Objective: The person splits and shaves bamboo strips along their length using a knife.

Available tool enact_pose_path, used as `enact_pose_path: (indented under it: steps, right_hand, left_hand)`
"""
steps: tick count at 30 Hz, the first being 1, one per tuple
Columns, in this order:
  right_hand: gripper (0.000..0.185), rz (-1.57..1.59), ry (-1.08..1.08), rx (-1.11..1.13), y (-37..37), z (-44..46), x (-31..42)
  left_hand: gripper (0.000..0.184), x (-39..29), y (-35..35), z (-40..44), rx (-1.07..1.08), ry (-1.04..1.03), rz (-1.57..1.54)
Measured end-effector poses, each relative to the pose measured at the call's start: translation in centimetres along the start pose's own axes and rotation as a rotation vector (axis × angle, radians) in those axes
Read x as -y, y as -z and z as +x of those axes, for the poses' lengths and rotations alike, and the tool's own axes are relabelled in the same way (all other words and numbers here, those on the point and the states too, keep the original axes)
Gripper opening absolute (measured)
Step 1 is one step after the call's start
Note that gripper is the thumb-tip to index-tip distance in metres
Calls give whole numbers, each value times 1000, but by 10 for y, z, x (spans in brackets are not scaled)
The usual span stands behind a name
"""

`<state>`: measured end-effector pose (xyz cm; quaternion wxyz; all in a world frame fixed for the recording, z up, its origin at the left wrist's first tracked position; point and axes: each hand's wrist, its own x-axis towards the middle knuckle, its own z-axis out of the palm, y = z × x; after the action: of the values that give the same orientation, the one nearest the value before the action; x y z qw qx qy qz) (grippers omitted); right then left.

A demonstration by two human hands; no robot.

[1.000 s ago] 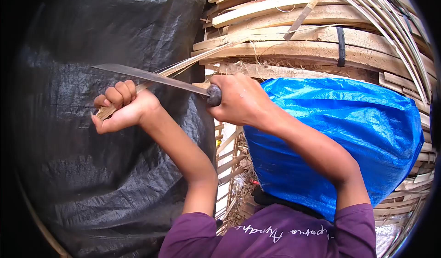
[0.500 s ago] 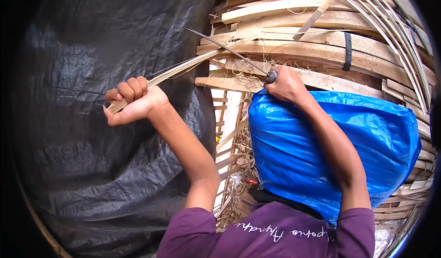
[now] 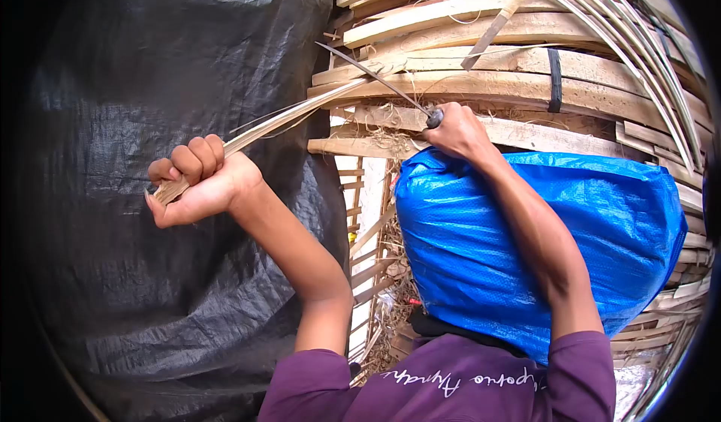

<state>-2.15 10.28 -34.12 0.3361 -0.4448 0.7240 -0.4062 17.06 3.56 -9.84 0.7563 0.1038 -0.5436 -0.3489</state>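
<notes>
My left hand (image 3: 199, 178) is closed around the end of a bundle of thin, pale strips (image 3: 278, 124), which look like split bamboo. From my fist the strips slope up and right to the wooden slats. My right hand (image 3: 460, 134) grips the dark handle of a long, narrow-bladed knife (image 3: 378, 78). Its blade points up and left and crosses the strips near their far end. Whether the edge touches them cannot be made out. Below my right wrist, a blue plastic sheet (image 3: 481, 227) covers my lap.
Long wooden slats (image 3: 488, 84) lie stacked ahead, bound by a black strap (image 3: 554, 81). A flat stick (image 3: 499, 24) rests across them. Thin strips (image 3: 638, 54) curve along the right. Black tarpaulin (image 3: 150, 272) spreads at left. Shavings (image 3: 390, 125) hang around the slat ends.
My left hand has drawn the strips a little down and left. The knife's angle has shifted slightly, still across the strips. The whole view has slid slightly.
</notes>
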Motion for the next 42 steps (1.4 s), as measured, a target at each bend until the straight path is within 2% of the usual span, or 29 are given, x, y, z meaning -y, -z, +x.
enact_pose_path:
  steps: [2, 3, 7, 9, 11, 13, 15, 23, 29, 30, 31, 32, 33, 35, 37, 39, 41, 42]
  right_hand:
    - [24, 0, 27, -52, -4, -9, 4]
    - [25, -35, 24, 3, 4, -11, 10]
    - [23, 3, 225, 78, 31, -43, 72]
    - [22, 64, 401, 55, 25, -43, 81]
    - [23, 63, 255, 45, 2, -24, 47]
    - [29, 66, -146, 42, -11, 10, -19]
    - [30, -34, -105, -36, -10, 3, -22]
    - [27, 23, -120, 27, 0, 1, -7]
    - [19, 61, 339, -18, 12, -32, 53]
    - [19, 26, 304, -47, 5, -26, 46]
    - [20, 28, 171, -10, 1, -19, 29]
    - [23, -4, 0, -40, -13, 0, -12]
    - [27, -33, -172, -72, -10, 4, -19]
    - [33, -131, -213, -49, -15, 5, -29]
    - [32, -94, -228, -43, -11, 5, -25]
    - [32, -51, -256, 13, -4, 5, -23]
    - [33, 174, -255, 135, -13, 20, -36]
    - [34, 425, -311, 245, -6, 17, -31]
  left_hand:
    - [41, -1, -3, 2, 14, 7, 22]
    - [41, 3, -12, 6, 21, 9, -7]
    - [41, 4, -17, 8, 52, 13, 15]
    - [41, 2, -21, 4, 66, -17, 61]
    - [41, 3, -20, 3, 81, -15, 52]
    - [41, 2, -13, 6, 77, 48, 2]
    - [43, -2, -22, -5, 83, 18, 7]
    - [43, -1, -17, 2, 126, 31, -16]
    - [42, 1, -15, 7, 128, 10, 42]
    - [42, 1, -14, 8, 118, 3, 55]
    - [42, 2, -13, 9, 107, -7, 63]
    - [42, 3, -10, 12, 93, 9, 43]
    - [42, 1, -11, 11, 91, 9, 48]
    - [42, 3, -19, 10, 140, 18, 43]
    - [42, 6, -21, 18, 205, 61, -50]
    - [42, 8, -29, 17, 175, 52, 8]
    - [42, 8, -28, 20, 177, 68, -1]
    - [42, 8, -29, 22, 182, 76, -15]
